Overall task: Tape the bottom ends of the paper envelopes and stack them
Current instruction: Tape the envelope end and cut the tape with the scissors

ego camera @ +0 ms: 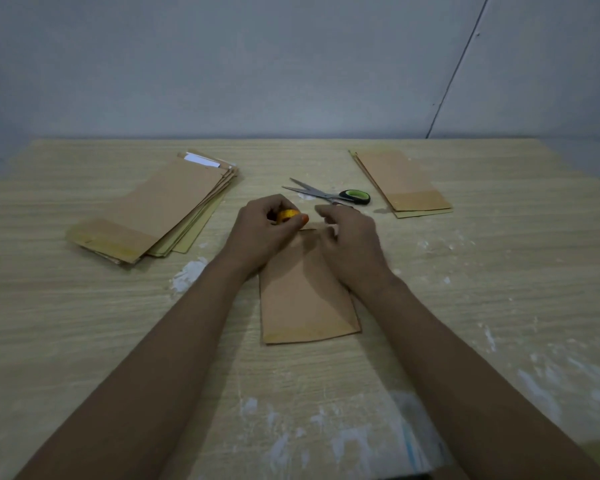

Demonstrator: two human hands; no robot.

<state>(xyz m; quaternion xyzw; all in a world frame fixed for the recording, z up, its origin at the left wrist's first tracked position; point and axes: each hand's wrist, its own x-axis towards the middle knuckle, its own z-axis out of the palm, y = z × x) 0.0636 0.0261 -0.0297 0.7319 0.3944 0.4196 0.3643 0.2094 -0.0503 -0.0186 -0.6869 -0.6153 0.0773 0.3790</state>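
Observation:
A brown paper envelope [305,299] lies flat on the table in front of me, its near end showing a lighter strip. My left hand [257,230] grips a small yellow tape roll [287,215] above the envelope's far end. My right hand [347,233] hovers beside it with fingers loosely curled toward the roll; whether it pinches a tape end cannot be told. A thick stack of envelopes [153,209] lies at the left. A thin stack of envelopes [404,185] lies at the right.
Scissors [329,194] with black and green handles lie just beyond my right hand. The wooden table [84,323] has white smears near its front edge. A grey wall stands behind the table's far edge.

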